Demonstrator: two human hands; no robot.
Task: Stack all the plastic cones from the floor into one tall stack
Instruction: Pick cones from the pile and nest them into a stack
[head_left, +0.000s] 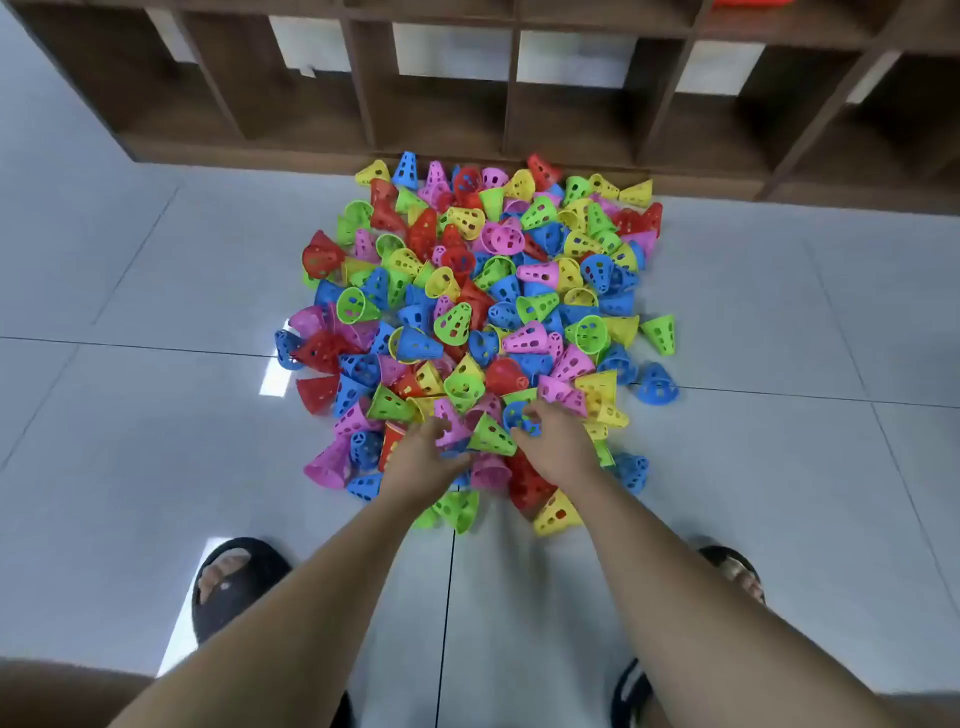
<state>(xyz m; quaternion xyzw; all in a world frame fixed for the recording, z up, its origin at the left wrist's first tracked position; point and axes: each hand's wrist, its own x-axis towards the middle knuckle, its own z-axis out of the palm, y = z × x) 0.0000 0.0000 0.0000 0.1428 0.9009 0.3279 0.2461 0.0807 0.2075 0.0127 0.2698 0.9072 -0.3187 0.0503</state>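
cones (483, 291): loose heap touching shelf (311, 155) | left hand (423, 460): fingers curled on pink cone (453, 430) | right hand (558, 447): fingers curled on blue cone (516, 415), heap side far from shelf | risk: tangled neighbours may lift too and scatter; no stack yet

The camera sits on the person's head and looks forward and steeply down, so both bare forearms run up from the bottom corners to the left hand (421, 457) and right hand (558, 447) just below mid-frame, with black open-toed sandals (234, 582) at the lower sides. Its wide lens bends the joints of the grey tiled floor (156, 312) and takes in the whole heap of perforated plastic cones in red, yellow, green, blue and pink (467, 312), near enough that the outstretched hands touch its near edge. The dark-brown wooden cubby shelf (441, 130) runs along the top edge beyond the heap.
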